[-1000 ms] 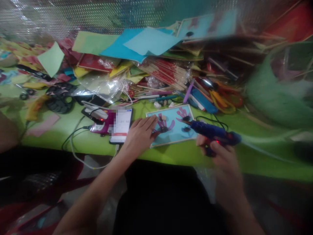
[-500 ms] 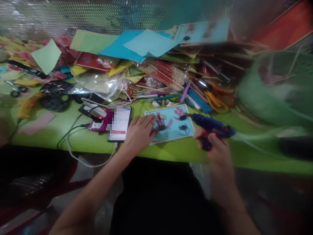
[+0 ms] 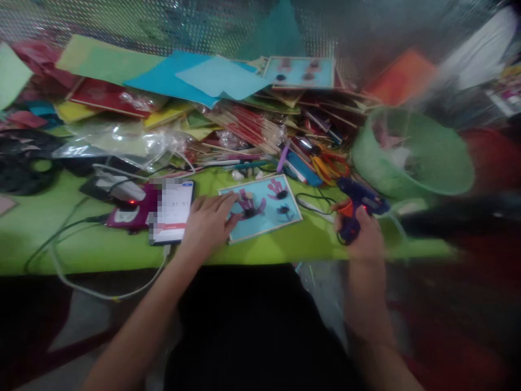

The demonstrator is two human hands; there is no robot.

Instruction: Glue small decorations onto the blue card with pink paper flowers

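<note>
Two hands share the work: our right hand (image 3: 366,233), right of centre in the frame, is closed around the handle of a dark blue glue gun (image 3: 362,198), and our left hand (image 3: 209,220), near the centre, lies loosely spread with its fingertips on the left edge of a light blue card (image 3: 260,225). To handle these well, we'd judge, we should press the card lightly but firmly enough that it cannot slide on the green table (image 3: 268,252), keep our fingers away from the hot nozzle, and squeeze the trigger gently – a small dab should hold a pebble better than a flood. The card sits in the middle of the frame, under the left fingers and to the left of the gun, which is held up well apart from it, its front end towards the left. Purple shapes and dark pebbles show on the card, though blur hides whether each one is firmly stuck. A black cord (image 3: 311,196) loops between card and gun – we would do well to mind it. Farther out, loose pale stones (image 3: 248,174) lie just beyond the card's top edge, a phone (image 3: 177,217) is left of centre, and a green basket (image 3: 439,179) stands at the right.
</note>
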